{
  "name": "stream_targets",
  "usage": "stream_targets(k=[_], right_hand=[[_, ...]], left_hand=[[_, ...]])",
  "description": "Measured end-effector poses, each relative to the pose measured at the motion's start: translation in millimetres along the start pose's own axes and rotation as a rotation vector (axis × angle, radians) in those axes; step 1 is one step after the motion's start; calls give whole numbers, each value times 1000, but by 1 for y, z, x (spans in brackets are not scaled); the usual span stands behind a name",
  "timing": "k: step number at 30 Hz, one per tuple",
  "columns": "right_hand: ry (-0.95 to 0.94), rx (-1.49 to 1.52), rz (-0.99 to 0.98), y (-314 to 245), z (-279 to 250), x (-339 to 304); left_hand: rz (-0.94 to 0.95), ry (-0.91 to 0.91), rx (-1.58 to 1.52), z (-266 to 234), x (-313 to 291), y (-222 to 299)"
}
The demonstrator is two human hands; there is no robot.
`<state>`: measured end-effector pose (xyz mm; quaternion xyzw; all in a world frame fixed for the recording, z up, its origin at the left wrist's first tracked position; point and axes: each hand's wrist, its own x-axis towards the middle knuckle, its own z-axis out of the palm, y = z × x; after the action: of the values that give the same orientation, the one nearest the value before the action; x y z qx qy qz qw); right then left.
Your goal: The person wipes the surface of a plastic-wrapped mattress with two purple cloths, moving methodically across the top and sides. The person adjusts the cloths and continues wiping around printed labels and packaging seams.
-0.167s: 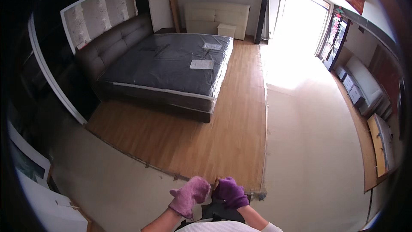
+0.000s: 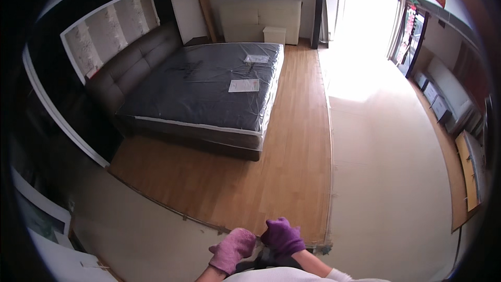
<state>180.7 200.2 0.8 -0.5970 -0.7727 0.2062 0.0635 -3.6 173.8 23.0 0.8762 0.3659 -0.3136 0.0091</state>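
My left hand (image 2: 233,249), in a pink fuzzy glove, is low in the middle of the view with its fingers curled. Just to its right, my right hand (image 2: 283,237) wears a purple glove and is closed too. A narrow gap separates the two. Whatever lies inside either hand, if anything, is hidden by the gloves. Dark cloth shows below and between them, above my white top (image 2: 276,275). Beyond the hands stands a bed with a dark plastic-wrapped mattress (image 2: 193,91), and a white sheet of paper (image 2: 243,85) rests on it.
The bed has a brown padded headboard (image 2: 138,65) and stands on wood flooring (image 2: 219,183) with a raised edge. A pale headboard (image 2: 240,18) and a white nightstand (image 2: 274,35) are at the back. Pale flooring (image 2: 376,177) runs right toward a bright doorway (image 2: 365,21). Furniture panels (image 2: 468,169) lean far right.
The bed and floor edge sit a little lower and larger in the view. Both gloved hands stay close together; the brownish bit beside the right glove no longer shows.
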Motion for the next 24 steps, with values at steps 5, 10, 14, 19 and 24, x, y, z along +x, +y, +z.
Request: stream_targets(k=[5,10,14,19,24], right_hand=[[-181,-262,-90,26,-42,158],[107,-1066,-364,91,0,296],[400,-683,-343,59,-35,374],[134,-35,-192,50,-72,486],[271,-328,-79,76,-42,595]], left_hand=[[-186,327,107,3,59,-93],[-294,224,-206,-85,95,-196],[-400,65,-407,-133,144,-291],[-459,229,-444,-78,221,-411],[-434,480,-275,-20,305,-494]])
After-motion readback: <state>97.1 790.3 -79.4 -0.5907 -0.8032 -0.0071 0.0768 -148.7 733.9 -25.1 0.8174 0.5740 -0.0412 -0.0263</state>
